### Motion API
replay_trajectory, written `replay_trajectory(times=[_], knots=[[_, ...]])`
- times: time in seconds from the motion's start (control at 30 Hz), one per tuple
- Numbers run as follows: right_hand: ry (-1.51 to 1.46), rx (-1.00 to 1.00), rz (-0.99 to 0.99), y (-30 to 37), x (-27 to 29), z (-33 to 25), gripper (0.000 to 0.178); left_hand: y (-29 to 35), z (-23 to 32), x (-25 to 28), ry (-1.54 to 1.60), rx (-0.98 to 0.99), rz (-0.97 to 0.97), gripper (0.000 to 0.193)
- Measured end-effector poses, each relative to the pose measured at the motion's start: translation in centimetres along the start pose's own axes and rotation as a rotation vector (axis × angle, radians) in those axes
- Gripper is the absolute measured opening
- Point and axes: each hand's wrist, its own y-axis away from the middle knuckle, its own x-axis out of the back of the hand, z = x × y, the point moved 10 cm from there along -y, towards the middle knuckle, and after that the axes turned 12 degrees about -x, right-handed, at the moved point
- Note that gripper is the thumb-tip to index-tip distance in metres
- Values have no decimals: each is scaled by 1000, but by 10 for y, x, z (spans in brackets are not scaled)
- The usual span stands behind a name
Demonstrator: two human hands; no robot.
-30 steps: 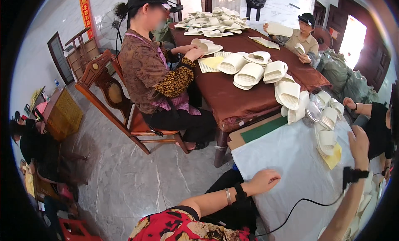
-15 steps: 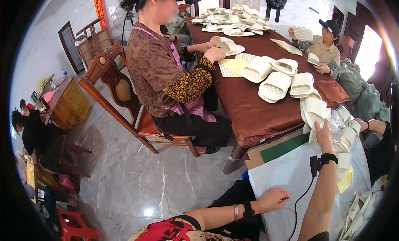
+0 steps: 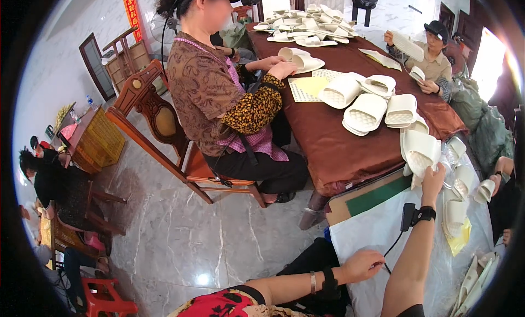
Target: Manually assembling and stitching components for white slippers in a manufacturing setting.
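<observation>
My right hand [image 3: 433, 181] reaches to the brown table's near corner, its fingers closed on the edge of a cream slipper [image 3: 424, 150]. That slipper lies against others in a small heap. Nearer to me, my left hand [image 3: 362, 265] is held over the white sheet [image 3: 363, 229] with its fingers curled in; whatever it may hold is too small to make out. Beyond the right hand several more cream slippers stand, among them a pair [image 3: 364, 113] on the brown cloth. Clear plastic wrap lies beside the slippers to the right of my hand.
A seated co-worker [image 3: 213, 98] at the left handles slippers beside a sticker sheet [image 3: 302, 92]. Another person [image 3: 437, 60] across the table holds two slippers. At the far end lies a big slipper pile [image 3: 311, 24]. A yellow piece [image 3: 458, 237] and stacked slippers [image 3: 476, 284] are at right.
My right hand has closed on the slipper, which has shifted slightly right and nearer. A co-worker's hand at the right now holds a slipper. My left hand stays about where it was.
</observation>
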Motion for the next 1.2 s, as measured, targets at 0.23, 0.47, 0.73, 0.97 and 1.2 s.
replay_trajectory(times=[0.23, 0.47, 0.73, 0.97, 1.2], knots=[[-198, -50, -39, 37, 47, -13, 42, 3, -3, 0, -23, 20, -28, 10], [-12, 274, 13, 105, 135, -74, 22, 9, -15, 10, 10, 69, 156, 15], [256, 464, -234, 278, 214, -89, 9, 26, -61, -47, 1177, 915, 263, 51], [329, 156, -329, 354, 280, -35, 22, 32, -32, -118, 1324, 753, 22, 48], [252, -82, -206, 378, 308, -3, 27, 30, 2, -123, 1480, 782, 199, 46]])
